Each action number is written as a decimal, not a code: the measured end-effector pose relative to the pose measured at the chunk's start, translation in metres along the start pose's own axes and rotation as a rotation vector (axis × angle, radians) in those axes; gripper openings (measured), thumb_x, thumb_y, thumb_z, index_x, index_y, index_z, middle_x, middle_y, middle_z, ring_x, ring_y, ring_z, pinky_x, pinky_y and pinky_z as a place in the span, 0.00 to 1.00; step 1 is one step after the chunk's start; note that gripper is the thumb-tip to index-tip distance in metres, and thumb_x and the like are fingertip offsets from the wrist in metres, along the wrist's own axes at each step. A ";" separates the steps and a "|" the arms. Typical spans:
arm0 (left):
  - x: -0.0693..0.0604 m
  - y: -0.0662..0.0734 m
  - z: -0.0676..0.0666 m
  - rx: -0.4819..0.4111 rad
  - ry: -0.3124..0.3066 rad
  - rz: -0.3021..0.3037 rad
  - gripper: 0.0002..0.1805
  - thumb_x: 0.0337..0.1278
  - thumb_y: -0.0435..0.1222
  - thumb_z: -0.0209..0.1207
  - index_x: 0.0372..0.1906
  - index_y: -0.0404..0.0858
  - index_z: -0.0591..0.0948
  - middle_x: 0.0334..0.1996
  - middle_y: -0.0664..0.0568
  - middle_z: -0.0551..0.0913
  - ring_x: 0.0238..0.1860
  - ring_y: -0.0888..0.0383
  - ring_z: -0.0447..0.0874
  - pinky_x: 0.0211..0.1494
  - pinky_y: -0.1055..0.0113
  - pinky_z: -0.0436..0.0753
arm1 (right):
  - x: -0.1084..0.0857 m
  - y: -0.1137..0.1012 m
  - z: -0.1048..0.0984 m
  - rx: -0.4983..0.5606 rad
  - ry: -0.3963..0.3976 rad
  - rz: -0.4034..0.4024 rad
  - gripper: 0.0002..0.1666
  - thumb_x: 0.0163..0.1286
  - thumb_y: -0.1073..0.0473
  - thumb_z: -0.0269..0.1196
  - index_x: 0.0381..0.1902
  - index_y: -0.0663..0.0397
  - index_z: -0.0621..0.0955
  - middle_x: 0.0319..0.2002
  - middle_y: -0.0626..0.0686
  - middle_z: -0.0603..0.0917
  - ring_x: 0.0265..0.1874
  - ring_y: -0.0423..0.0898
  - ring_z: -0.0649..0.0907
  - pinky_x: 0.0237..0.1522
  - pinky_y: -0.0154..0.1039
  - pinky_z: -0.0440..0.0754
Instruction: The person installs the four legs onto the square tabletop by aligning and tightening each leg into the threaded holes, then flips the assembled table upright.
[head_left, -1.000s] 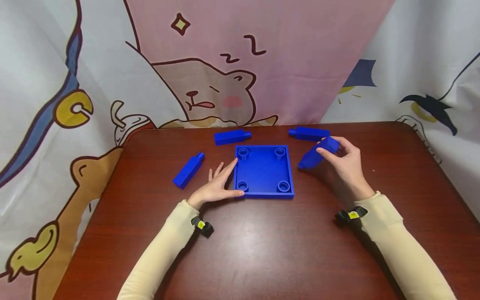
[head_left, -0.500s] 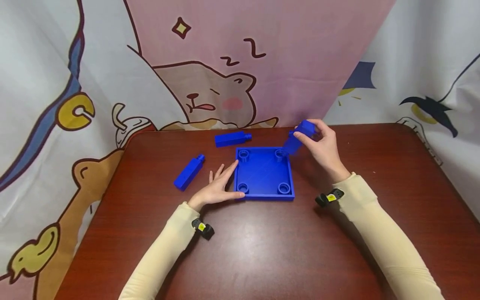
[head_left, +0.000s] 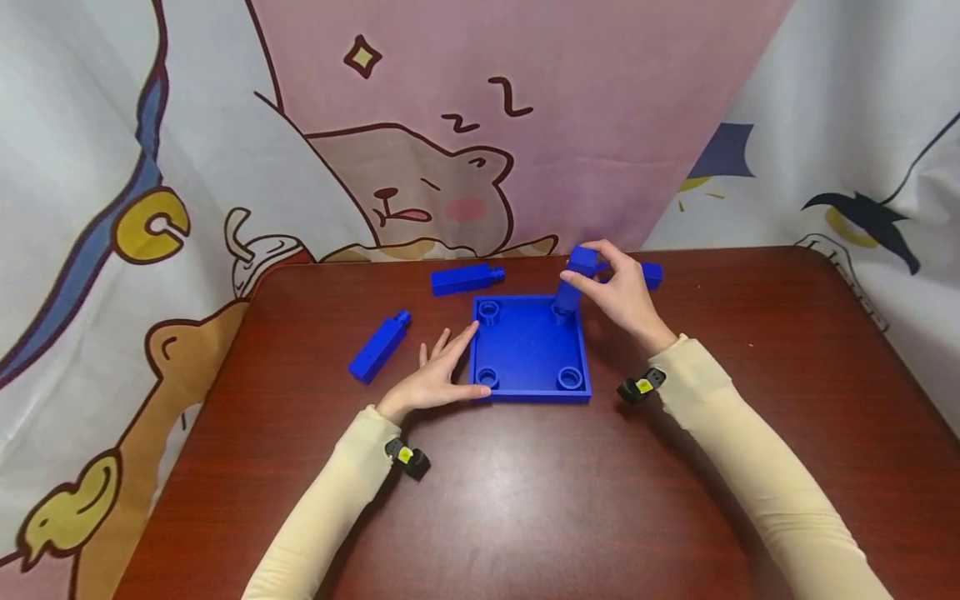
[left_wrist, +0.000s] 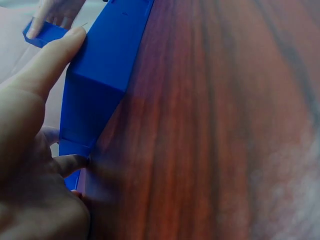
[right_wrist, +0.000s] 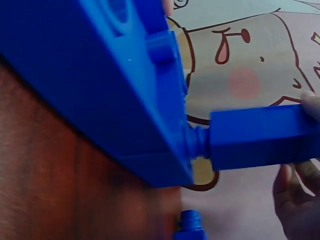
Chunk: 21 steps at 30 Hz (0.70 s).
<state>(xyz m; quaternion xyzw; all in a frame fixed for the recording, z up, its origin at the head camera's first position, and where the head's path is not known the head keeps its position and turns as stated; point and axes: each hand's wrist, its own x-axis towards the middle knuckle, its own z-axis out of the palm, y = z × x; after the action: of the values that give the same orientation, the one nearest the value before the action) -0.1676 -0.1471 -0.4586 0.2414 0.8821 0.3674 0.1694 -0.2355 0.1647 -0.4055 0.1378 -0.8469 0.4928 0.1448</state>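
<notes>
A shallow square blue tray (head_left: pixel 525 398) with a round socket at each corner lies on the table. My left hand (head_left: pixel 431 385) rests against its left side, fingers straight, thumb at the near left corner. At the far right corner my right hand (head_left: pixel 628 296) pinches a blue square post (head_left: pixel 572 287) near its top. The post stands nearly upright, threaded end down at the far right socket (head_left: pixel 561 313). In the right wrist view, part of the thread (right_wrist: pixel 199 142) shows between post and tray; how deep it sits I cannot tell.
Two more blue threaded posts lie on the table, one left of the tray (head_left: pixel 379 347) and one behind it (head_left: pixel 467 279). Another post (head_left: pixel 651 276) lies behind my right hand, partly hidden. A patterned curtain (head_left: pixel 637 125) hangs at the table's far edge.
My right hand has carried the post leftward from beside the tray to its far right corner and tipped it closer to upright. My left hand has stayed at the tray's left side.
</notes>
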 end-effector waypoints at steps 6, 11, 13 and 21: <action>0.000 0.000 0.000 0.007 0.005 -0.009 0.57 0.54 0.53 0.66 0.78 0.50 0.41 0.77 0.57 0.43 0.74 0.44 0.25 0.64 0.37 0.22 | -0.003 0.005 0.009 -0.022 0.016 -0.054 0.24 0.62 0.55 0.70 0.52 0.57 0.76 0.33 0.56 0.80 0.29 0.49 0.76 0.31 0.32 0.71; 0.001 0.001 0.000 0.014 0.019 -0.008 0.56 0.54 0.52 0.66 0.78 0.50 0.41 0.77 0.57 0.44 0.74 0.44 0.26 0.64 0.37 0.23 | -0.003 0.005 0.011 -0.015 0.040 -0.086 0.24 0.61 0.57 0.71 0.52 0.57 0.76 0.31 0.55 0.79 0.28 0.47 0.76 0.30 0.31 0.71; 0.001 0.001 0.000 0.014 0.020 -0.006 0.56 0.54 0.52 0.66 0.78 0.49 0.41 0.77 0.57 0.43 0.74 0.44 0.26 0.64 0.37 0.23 | -0.002 0.006 0.011 -0.021 0.035 -0.080 0.25 0.61 0.56 0.71 0.53 0.56 0.76 0.31 0.55 0.79 0.29 0.48 0.76 0.31 0.33 0.71; 0.000 0.002 0.000 0.019 0.009 -0.005 0.56 0.54 0.52 0.66 0.78 0.48 0.41 0.77 0.57 0.42 0.74 0.43 0.25 0.64 0.36 0.23 | 0.003 0.001 -0.005 0.005 -0.173 -0.027 0.41 0.61 0.54 0.70 0.69 0.49 0.65 0.56 0.60 0.76 0.50 0.57 0.76 0.48 0.58 0.73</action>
<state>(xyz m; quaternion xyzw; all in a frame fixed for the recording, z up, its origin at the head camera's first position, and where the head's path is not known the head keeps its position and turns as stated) -0.1667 -0.1456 -0.4569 0.2392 0.8869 0.3596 0.1640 -0.2380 0.1689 -0.4027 0.1916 -0.8530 0.4793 0.0773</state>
